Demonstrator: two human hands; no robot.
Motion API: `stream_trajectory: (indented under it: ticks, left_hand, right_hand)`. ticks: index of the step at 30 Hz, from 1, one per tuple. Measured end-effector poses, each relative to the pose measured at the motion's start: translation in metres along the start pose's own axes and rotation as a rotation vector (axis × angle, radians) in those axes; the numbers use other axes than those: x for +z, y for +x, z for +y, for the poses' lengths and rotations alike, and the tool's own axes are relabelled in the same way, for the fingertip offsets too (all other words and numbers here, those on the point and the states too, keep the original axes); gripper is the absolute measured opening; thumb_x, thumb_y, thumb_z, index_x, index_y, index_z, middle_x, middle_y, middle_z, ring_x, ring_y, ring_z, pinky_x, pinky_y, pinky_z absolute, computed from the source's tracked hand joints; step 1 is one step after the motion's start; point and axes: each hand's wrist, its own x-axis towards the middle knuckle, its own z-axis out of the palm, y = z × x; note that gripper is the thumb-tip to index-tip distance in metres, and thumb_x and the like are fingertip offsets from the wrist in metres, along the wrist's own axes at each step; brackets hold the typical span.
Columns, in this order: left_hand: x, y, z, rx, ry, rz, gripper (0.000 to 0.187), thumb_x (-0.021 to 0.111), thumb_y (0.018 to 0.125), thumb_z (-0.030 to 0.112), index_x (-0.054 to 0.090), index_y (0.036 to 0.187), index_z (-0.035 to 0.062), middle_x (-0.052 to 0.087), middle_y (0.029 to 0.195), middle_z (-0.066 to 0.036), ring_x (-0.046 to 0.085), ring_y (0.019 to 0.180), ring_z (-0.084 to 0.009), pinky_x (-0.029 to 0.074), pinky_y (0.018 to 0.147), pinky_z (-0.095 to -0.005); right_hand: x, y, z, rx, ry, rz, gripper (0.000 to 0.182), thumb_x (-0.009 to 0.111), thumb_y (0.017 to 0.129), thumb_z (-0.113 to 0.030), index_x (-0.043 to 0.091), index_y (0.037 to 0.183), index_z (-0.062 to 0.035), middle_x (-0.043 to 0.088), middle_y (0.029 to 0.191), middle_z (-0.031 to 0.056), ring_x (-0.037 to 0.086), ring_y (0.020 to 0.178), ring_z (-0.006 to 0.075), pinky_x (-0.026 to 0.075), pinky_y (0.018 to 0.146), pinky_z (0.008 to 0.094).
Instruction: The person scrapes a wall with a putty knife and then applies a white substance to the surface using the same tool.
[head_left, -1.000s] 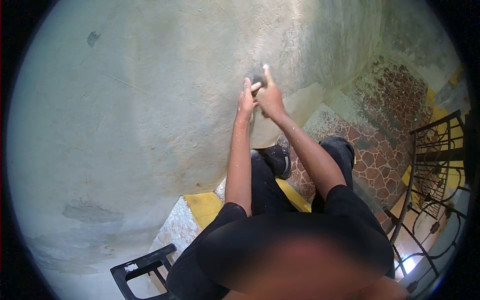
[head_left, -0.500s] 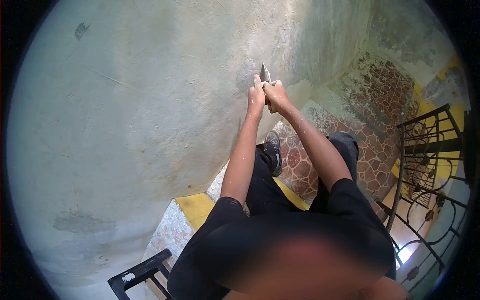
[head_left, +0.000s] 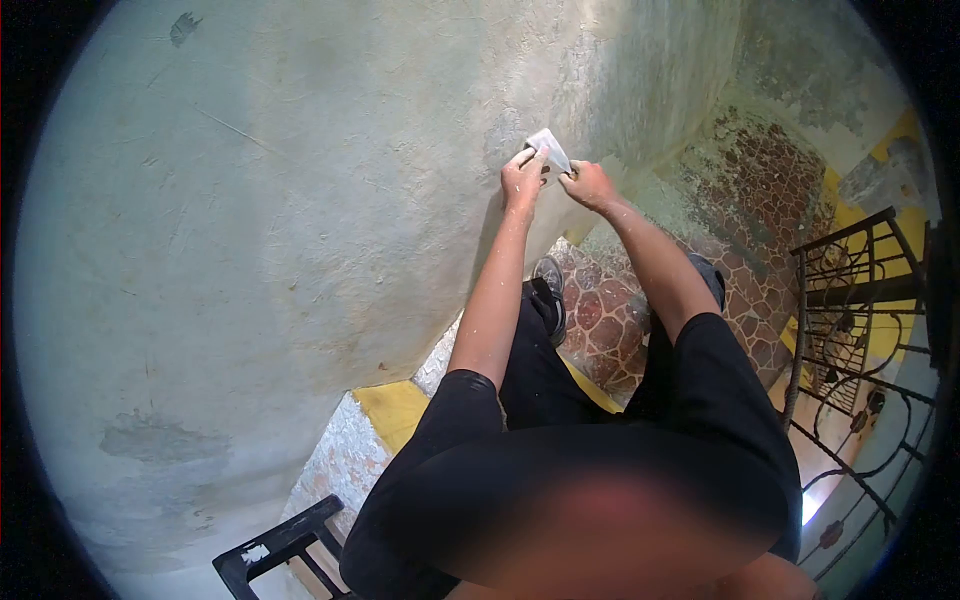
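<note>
A small pale sheet, folded and stiff like a piece of sandpaper, is held between both hands close in front of the plastered wall. My left hand has its fingers closed on the sheet's left side, the thumb and fingertips near its upper edge. At the sheet's lower right corner, my right hand pinches it between thumb and fingers. White dust specks dot both hands and forearms. The side of the sheet turned toward the wall is hidden.
Below my arms are steps with yellow edges and a stone-patterned floor, where my shoe rests. A black metal railing stands at right. A black frame is at lower left.
My hands, close together before, have moved apart, the right one toward the right. The sheet has turned from a narrow upright edge to show its broad white face.
</note>
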Motion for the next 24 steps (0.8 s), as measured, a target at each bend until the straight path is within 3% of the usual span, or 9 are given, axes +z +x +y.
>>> stream_trajectory:
  ticks: [1, 5, 6, 10, 13, 16, 18, 21, 24]
  left_hand:
    - [0.002, 0.003, -0.001, 0.026, 0.108, 0.008, 0.045, 0.077, 0.095, 0.032, 0.07, 0.119, -0.0051, 0.075, 0.101, -0.012, 0.074, 0.086, -0.0214, 0.063, 0.075, -0.0356]
    - [0.01, 0.014, -0.018, -0.007, -0.248, -0.081, 0.031, 0.072, 0.097, 0.017, 0.07, 0.112, -0.0094, 0.074, 0.1, -0.016, 0.076, 0.088, -0.0256, 0.066, 0.073, -0.0363]
    - [0.013, 0.017, -0.02, -0.008, -0.253, -0.076, 0.031, 0.072, 0.097, 0.017, 0.07, 0.112, -0.0094, 0.074, 0.1, -0.016, 0.076, 0.088, -0.0256, 0.066, 0.073, -0.0363]
    - [0.02, 0.022, -0.026, -0.013, -0.349, 0.004, 0.023, 0.067, 0.096, 0.007, 0.069, 0.109, -0.0113, 0.073, 0.102, -0.019, 0.075, 0.089, -0.0272, 0.067, 0.074, -0.0387]
    - [0.023, 0.033, -0.035, 0.013, -0.4, 0.015, 0.022, 0.067, 0.096, 0.005, 0.068, 0.108, -0.0131, 0.073, 0.103, -0.019, 0.075, 0.09, -0.0278, 0.067, 0.075, -0.0391]
    - [0.023, 0.038, -0.038, 0.01, -0.442, 0.033, 0.022, 0.066, 0.095, 0.003, 0.068, 0.109, -0.0142, 0.072, 0.104, -0.02, 0.074, 0.09, -0.0281, 0.068, 0.074, -0.0388]
    - [0.023, 0.036, -0.037, -0.005, -0.427, 0.051, 0.022, 0.066, 0.095, 0.003, 0.067, 0.11, -0.0145, 0.072, 0.104, -0.02, 0.074, 0.089, -0.0282, 0.068, 0.074, -0.0386]
    - [0.023, 0.032, -0.033, -0.007, -0.409, 0.056, 0.023, 0.066, 0.095, 0.002, 0.066, 0.111, -0.0156, 0.071, 0.104, -0.021, 0.074, 0.089, -0.0286, 0.068, 0.073, -0.0389]
    - [0.024, 0.027, -0.03, -0.033, -0.349, 0.063, 0.025, 0.067, 0.095, 0.001, 0.065, 0.112, -0.0171, 0.07, 0.104, -0.022, 0.073, 0.089, -0.0286, 0.068, 0.072, -0.0394]
  right_hand:
    - [-0.008, 0.001, 0.006, -0.042, -0.086, -0.06, 0.038, 0.062, 0.086, -0.035, 0.073, 0.108, -0.0061, 0.073, 0.098, 0.0216, 0.07, 0.094, 0.0412, 0.055, 0.085, 0.0493]
    - [-0.021, 0.01, 0.019, -0.041, -0.148, -0.065, 0.036, 0.061, 0.088, -0.036, 0.075, 0.107, -0.0079, 0.074, 0.098, 0.02, 0.07, 0.093, 0.0405, 0.055, 0.084, 0.0501]
    - [-0.019, 0.011, 0.02, -0.061, -0.159, -0.032, 0.034, 0.062, 0.088, -0.036, 0.075, 0.1, -0.0064, 0.073, 0.09, 0.0197, 0.07, 0.086, 0.0399, 0.053, 0.077, 0.0488]
    - [-0.017, 0.011, 0.02, -0.062, -0.194, -0.068, 0.034, 0.062, 0.087, -0.035, 0.076, 0.103, -0.0075, 0.072, 0.091, 0.0201, 0.07, 0.087, 0.0398, 0.053, 0.078, 0.0496]
    - [-0.01, 0.021, 0.035, -0.114, -0.163, 0.008, 0.039, 0.064, 0.089, -0.04, 0.076, 0.099, -0.0041, 0.073, 0.083, 0.0171, 0.07, 0.078, 0.0351, 0.054, 0.073, 0.0442]
    - [-0.014, 0.028, 0.045, 0.06, 0.192, -0.188, 0.042, 0.071, 0.09, -0.044, 0.071, 0.082, -0.0022, 0.066, 0.067, 0.0094, 0.063, 0.059, 0.0251, 0.05, 0.058, 0.0396]
    - [-0.024, 0.025, 0.043, 0.453, 0.418, -0.479, 0.047, 0.077, 0.089, -0.043, 0.056, 0.066, -0.0078, 0.051, 0.057, 0.0014, 0.048, 0.047, 0.0152, 0.041, 0.046, 0.0339]
    - [-0.015, 0.025, 0.044, 0.492, 0.462, -0.569, 0.05, 0.08, 0.088, -0.037, 0.046, 0.063, -0.0119, 0.043, 0.053, 0.0006, 0.04, 0.041, 0.0138, 0.035, 0.04, 0.0339]
    - [-0.001, 0.029, 0.05, 0.546, 0.545, -0.523, 0.044, 0.08, 0.087, -0.031, 0.049, 0.064, -0.0101, 0.046, 0.054, 0.0036, 0.042, 0.042, 0.0165, 0.035, 0.04, 0.0345]
